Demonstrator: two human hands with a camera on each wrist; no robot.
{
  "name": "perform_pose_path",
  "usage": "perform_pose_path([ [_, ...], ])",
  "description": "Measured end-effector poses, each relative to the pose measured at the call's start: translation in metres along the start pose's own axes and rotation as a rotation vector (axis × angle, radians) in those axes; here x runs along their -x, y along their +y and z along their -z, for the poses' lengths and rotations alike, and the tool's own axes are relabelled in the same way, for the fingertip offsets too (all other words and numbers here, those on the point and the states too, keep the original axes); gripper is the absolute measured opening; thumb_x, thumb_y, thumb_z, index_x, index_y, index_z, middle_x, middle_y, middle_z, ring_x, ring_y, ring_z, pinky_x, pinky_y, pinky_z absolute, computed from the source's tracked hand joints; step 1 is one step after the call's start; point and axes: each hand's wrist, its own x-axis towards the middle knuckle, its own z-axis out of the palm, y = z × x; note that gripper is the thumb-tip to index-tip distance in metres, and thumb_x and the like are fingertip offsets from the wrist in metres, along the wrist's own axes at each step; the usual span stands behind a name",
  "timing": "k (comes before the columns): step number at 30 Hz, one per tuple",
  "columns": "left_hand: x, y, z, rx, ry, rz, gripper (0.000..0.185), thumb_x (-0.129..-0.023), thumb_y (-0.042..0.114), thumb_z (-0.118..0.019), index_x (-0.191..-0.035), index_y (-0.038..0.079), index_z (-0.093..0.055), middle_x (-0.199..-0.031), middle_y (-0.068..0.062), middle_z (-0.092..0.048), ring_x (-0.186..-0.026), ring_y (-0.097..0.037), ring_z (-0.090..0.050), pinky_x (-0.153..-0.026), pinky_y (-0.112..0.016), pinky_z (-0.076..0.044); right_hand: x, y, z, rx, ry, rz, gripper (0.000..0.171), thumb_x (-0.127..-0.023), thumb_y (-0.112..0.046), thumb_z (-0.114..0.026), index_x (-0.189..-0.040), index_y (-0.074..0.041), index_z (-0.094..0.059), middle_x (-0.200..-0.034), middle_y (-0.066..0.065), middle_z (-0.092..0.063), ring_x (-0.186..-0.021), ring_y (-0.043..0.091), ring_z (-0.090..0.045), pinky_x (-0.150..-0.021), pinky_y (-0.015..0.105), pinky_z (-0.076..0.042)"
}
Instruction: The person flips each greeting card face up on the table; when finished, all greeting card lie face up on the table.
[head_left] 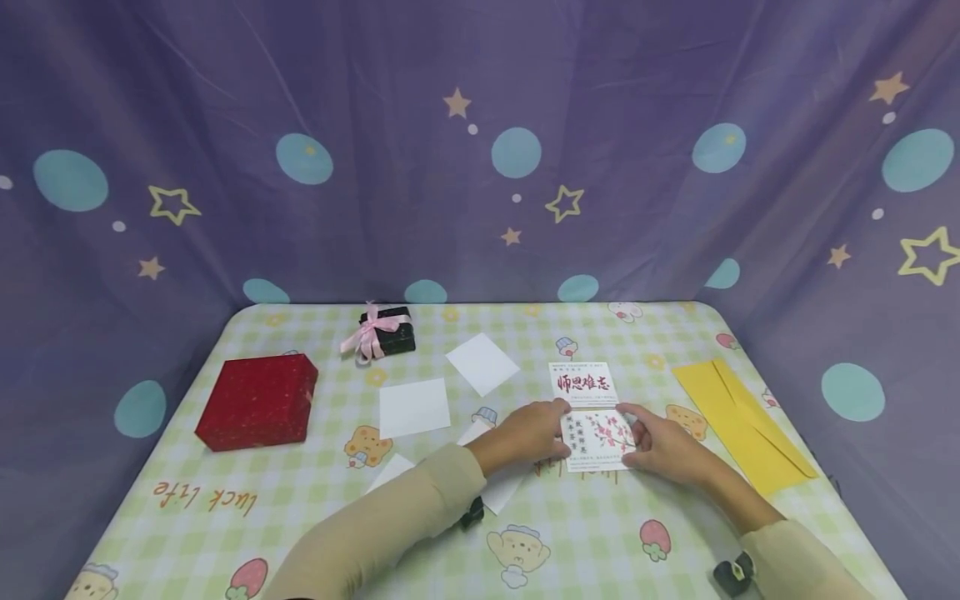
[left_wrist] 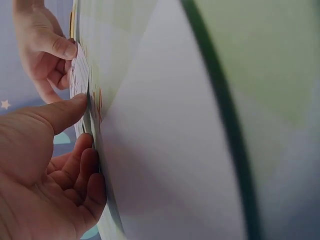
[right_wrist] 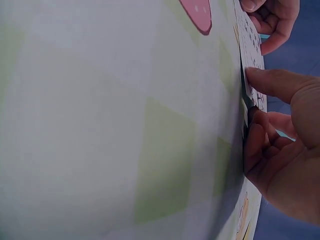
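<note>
A white card (head_left: 600, 442) printed with red blossoms and dark characters is held by its two sides just above the table. My left hand (head_left: 531, 432) pinches its left edge, thumb on top in the left wrist view. On the opposite edge my right hand (head_left: 663, 446) pinches it the same way, the card's edge (right_wrist: 248, 85) lifted slightly in the right wrist view. Directly beyond lies another white card (head_left: 582, 384) with large red characters, its near edge at the held card's far edge. Whether the two overlap is hard to tell.
Blank white cards (head_left: 414, 407) (head_left: 482, 364) lie left of my hands, others partly under my left arm. Farther left stand a red box (head_left: 258, 400) and a small black box (head_left: 395, 328) with a pink ribbon. A yellow envelope (head_left: 738, 421) lies at the right.
</note>
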Motion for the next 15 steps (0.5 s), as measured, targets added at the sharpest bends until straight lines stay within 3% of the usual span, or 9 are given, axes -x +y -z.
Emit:
perform_pose_path([
  [9, -0.003, 0.0021, -0.0038, -0.06, -0.01, 0.025, 0.069, -0.088, 0.04, -0.078, -0.145, 0.012, -0.051, -0.109, 0.003, -0.07, -0.097, -0.01, -0.065, -0.091, -0.025, -0.052, -0.0007, 0.0006, -0.001, 0.032, 0.0, 0.013, 0.081, -0.083, -0.015, -0.081, -0.152, 0.003, -0.043, -0.091, 0.0, -0.056, -0.069, 0.006, -0.047, -0.061, 0.021, -0.041],
  [15, -0.0031, 0.0002, -0.0059, -0.112, -0.01, 0.021, 0.067, -0.09, 0.043, -0.076, -0.145, 0.015, -0.053, -0.122, -0.001, -0.067, -0.104, -0.013, -0.064, -0.094, -0.027, -0.052, 0.0004, 0.0021, -0.0033, 0.12, 0.018, -0.001, 0.072, -0.084, -0.022, -0.082, -0.148, -0.006, -0.053, -0.097, 0.003, -0.059, -0.083, 0.011, -0.049, -0.072, 0.025, -0.041],
])
